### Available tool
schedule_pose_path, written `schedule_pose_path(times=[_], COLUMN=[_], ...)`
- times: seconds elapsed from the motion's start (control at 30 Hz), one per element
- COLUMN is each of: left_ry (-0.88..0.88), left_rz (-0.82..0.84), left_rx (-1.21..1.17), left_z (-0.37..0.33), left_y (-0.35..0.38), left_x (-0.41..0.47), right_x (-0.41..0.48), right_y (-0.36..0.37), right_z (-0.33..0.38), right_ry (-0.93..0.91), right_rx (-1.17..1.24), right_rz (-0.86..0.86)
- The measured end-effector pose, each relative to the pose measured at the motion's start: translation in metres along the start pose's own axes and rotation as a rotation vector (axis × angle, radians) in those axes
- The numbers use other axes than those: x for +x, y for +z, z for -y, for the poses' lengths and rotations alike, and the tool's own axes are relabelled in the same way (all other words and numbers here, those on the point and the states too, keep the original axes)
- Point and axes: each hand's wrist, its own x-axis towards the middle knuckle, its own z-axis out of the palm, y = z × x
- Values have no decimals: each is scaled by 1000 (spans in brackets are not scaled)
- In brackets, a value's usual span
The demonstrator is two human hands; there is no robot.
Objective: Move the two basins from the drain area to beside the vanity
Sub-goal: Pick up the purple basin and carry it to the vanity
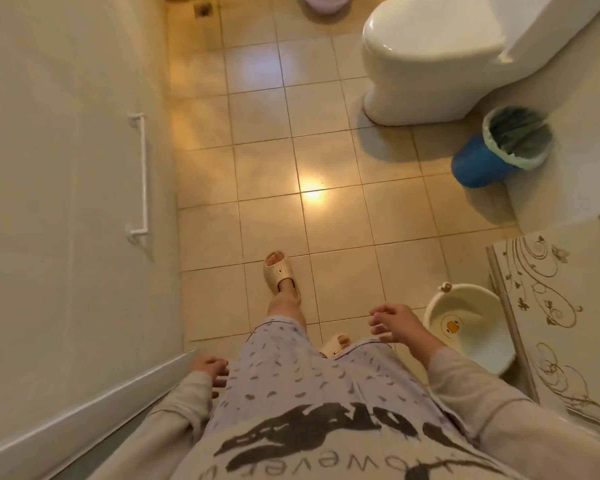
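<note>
A cream basin (471,327) with a duck picture inside sits on the floor at the lower right, right against the vanity (561,306) with swirl-patterned doors. A pink basin (323,3) lies at the top edge, cut off by the frame, near the floor drain (203,9). My right hand (395,323) hovers just left of the cream basin, fingers apart, holding nothing. My left hand (210,370) hangs by my thigh at the lower left, loosely curled and empty.
A white toilet (437,57) stands at the upper right, with a blue waste bin (499,150) lined with a bag beside it. A door with a white handle (141,178) runs along the left. My feet in beige slippers (279,271) are on the tiled floor.
</note>
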Motion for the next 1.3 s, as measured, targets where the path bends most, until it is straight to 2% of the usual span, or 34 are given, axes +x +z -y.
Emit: schedule_pose_path(times=[0.1,0.23,0.53,0.77,1.0,1.17,1.3], left_ry=[-53,-51,183,309,165,-33,-134], left_rz=[-7,-32,14,56,14,-17,-7], left_rx=[-74,-88,17,-102,-114,-147,-179], left_z=[-18,-76,-296,-422,-478,-496,-529], left_y=[-13,-35,-88,-105,-99,-91,-90], left_x=[16,38,34,29,62,71,68], right_x=[16,39,72,111,187,227,258], right_y=[6,5,-5,-13,-35,-75,-104], right_z=[26,66,143,206,330,454,557], right_ry=[37,101,178,186,112,39,-117], right_rx=[-22,42,46,-89,-206,-256,-274], right_rz=[17,-16,-122,-94,-33,-34,2])
